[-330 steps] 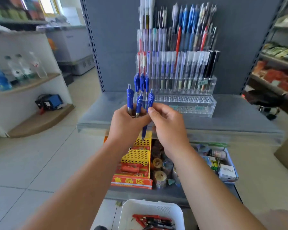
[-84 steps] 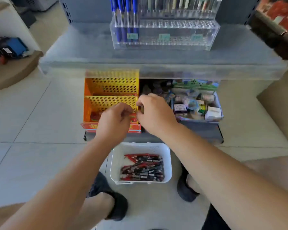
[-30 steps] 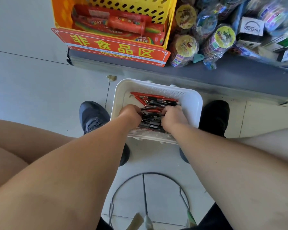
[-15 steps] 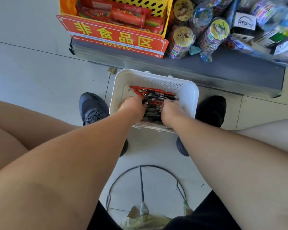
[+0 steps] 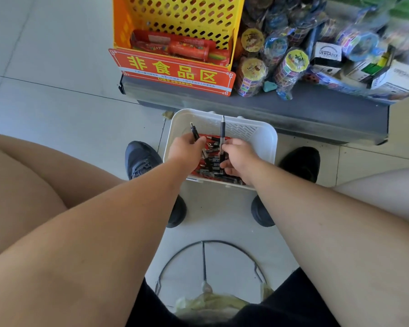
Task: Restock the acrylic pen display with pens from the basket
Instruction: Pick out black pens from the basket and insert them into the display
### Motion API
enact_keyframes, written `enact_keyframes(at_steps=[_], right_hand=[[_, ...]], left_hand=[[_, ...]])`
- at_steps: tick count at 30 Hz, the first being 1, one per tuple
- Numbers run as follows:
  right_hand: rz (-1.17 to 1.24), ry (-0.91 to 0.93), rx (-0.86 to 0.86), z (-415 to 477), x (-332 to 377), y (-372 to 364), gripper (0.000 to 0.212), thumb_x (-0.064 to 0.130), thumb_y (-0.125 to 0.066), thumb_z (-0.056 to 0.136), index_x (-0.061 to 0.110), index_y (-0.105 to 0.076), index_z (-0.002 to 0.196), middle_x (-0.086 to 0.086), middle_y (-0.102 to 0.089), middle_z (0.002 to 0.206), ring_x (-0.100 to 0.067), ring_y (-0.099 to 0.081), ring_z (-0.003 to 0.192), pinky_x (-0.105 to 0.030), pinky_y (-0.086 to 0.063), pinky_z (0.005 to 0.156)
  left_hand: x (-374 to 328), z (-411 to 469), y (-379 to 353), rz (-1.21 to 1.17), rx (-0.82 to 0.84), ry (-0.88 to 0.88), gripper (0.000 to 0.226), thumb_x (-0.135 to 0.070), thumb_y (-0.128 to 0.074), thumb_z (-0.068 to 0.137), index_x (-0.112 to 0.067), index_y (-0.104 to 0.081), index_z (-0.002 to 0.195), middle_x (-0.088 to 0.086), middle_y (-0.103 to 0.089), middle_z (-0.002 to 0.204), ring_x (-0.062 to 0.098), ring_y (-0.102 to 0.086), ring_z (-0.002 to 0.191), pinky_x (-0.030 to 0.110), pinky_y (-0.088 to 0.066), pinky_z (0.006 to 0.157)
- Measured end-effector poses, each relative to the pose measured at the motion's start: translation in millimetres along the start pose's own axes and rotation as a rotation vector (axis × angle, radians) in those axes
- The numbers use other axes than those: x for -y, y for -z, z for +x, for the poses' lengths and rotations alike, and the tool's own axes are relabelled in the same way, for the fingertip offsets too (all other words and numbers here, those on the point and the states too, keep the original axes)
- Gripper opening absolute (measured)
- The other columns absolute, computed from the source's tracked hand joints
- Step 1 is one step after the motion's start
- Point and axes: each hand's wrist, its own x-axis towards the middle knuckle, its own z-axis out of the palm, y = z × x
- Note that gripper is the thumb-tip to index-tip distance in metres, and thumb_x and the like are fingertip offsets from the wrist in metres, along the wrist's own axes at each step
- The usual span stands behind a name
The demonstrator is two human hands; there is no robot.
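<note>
A white plastic basket [image 5: 265, 142] sits on the floor between my feet, holding several red and black pens [image 5: 210, 162]. My left hand [image 5: 187, 147] grips one black pen [image 5: 194, 131] that sticks up toward the basket's far rim. My right hand [image 5: 240, 159] pinches another black pen [image 5: 222, 128], held upright over the pile. Both hands are inside the basket. The acrylic pen display is out of view.
Just beyond the basket runs a low grey shelf [image 5: 316, 114]. On it stand a yellow perforated crate [image 5: 180, 17] with a red sign [image 5: 172, 70] and several wrapped toys and small boxes [image 5: 326, 53]. My dark shoes [image 5: 141, 159] flank the basket; a wire stool frame [image 5: 203, 260] lies below me.
Both hands were buried in the pen pile half a second ago; now each has lifted a black pen clear of it. Earlier I placed blue pens in the display, then crouched down.
</note>
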Motion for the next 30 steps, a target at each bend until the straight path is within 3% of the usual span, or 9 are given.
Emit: enact_keyframes(at_steps=[3,6,8,12,16,19,23,27,30], right_hand=[[0.037,0.034,0.022,-10,2,-1,0.021,0.024,-0.046,0.101,0.029,-0.063,0.112,-0.002,-0.066,0.107,-0.014,-0.064,0.071,-0.030,-0.054,0.064],[0.061,0.040,0.092,-19,7,-2,0.014,0.025,-0.052,0.102,0.030,-0.064,0.104,0.000,-0.068,0.103,-0.011,-0.063,0.067,-0.027,-0.049,0.057],[0.054,0.048,0.126,-23,11,-1,0.010,0.027,-0.056,0.100,0.029,-0.065,0.105,0.000,-0.068,0.099,-0.010,-0.059,0.063,-0.024,-0.046,0.054],[0.048,0.058,0.102,-30,17,3,0.006,0.028,-0.062,0.097,0.028,-0.066,0.102,0.004,-0.061,0.079,-0.007,-0.051,0.053,-0.021,-0.043,0.049],[0.059,0.097,0.032,-32,16,5,0.011,0.028,-0.063,0.096,0.033,-0.062,0.106,0.002,-0.060,0.077,-0.010,-0.049,0.055,-0.025,-0.042,0.047],[0.102,0.108,0.036,-33,14,5,0.022,0.022,-0.056,0.099,0.038,-0.067,0.110,0.001,-0.063,0.081,-0.011,-0.049,0.058,-0.025,-0.043,0.049],[0.205,0.047,0.082,-34,14,4,0.025,0.017,-0.052,0.099,0.025,-0.074,0.104,0.005,-0.073,0.076,-0.010,-0.059,0.060,-0.023,-0.041,0.051],[0.210,0.033,0.092,-28,15,-2,0.020,0.013,-0.057,0.097,0.024,-0.072,0.105,0.002,-0.077,0.086,-0.008,-0.069,0.071,-0.021,-0.043,0.056],[0.151,0.055,0.033,-22,16,-11,0.018,0.018,-0.060,0.097,0.024,-0.072,0.110,0.002,-0.076,0.088,-0.006,-0.070,0.067,-0.021,-0.041,0.054]], left_hand=[[-6,-10,1,-0.038,0.024,-0.025,0.025,-0.037,-0.051,0.100,-0.019,-0.066,0.110,-0.003,-0.066,0.084,0.009,-0.060,0.071,0.024,-0.043,0.055],[-10,-16,2,-0.054,0.048,-0.066,0.019,-0.037,-0.054,0.100,-0.022,-0.064,0.095,0.000,-0.063,0.078,0.010,-0.054,0.062,0.021,-0.043,0.052],[-11,-17,3,-0.079,0.056,-0.085,0.017,-0.036,-0.056,0.099,-0.021,-0.066,0.097,-0.003,-0.060,0.072,0.008,-0.050,0.056,0.015,-0.040,0.046],[-12,-17,6,-0.167,0.071,-0.087,0.010,-0.032,-0.060,0.097,-0.026,-0.067,0.095,-0.004,-0.064,0.074,0.009,-0.057,0.062,0.020,-0.046,0.054],[-12,-20,7,-0.222,0.076,-0.099,0.013,-0.028,-0.057,0.099,-0.024,-0.067,0.107,-0.007,-0.063,0.074,0.004,-0.059,0.060,0.019,-0.048,0.057],[-9,-22,5,-0.190,0.071,-0.118,0.021,-0.027,-0.049,0.103,-0.024,-0.062,0.119,-0.009,-0.064,0.088,0.002,-0.060,0.075,0.018,-0.045,0.061],[-4,-22,2,-0.144,0.055,-0.154,0.023,-0.024,-0.048,0.103,-0.020,-0.065,0.118,-0.004,-0.067,0.099,0.008,-0.059,0.087,0.015,-0.041,0.068],[-2,-18,-1,-0.108,0.094,-0.143,0.022,-0.021,-0.048,0.101,-0.015,-0.067,0.111,0.001,-0.072,0.101,0.018,-0.065,0.093,0.029,-0.051,0.082],[-1,-12,-4,-0.125,0.110,-0.117,0.025,-0.015,-0.049,0.098,-0.016,-0.064,0.117,0.004,-0.073,0.103,0.022,-0.068,0.097,0.043,-0.054,0.093]])
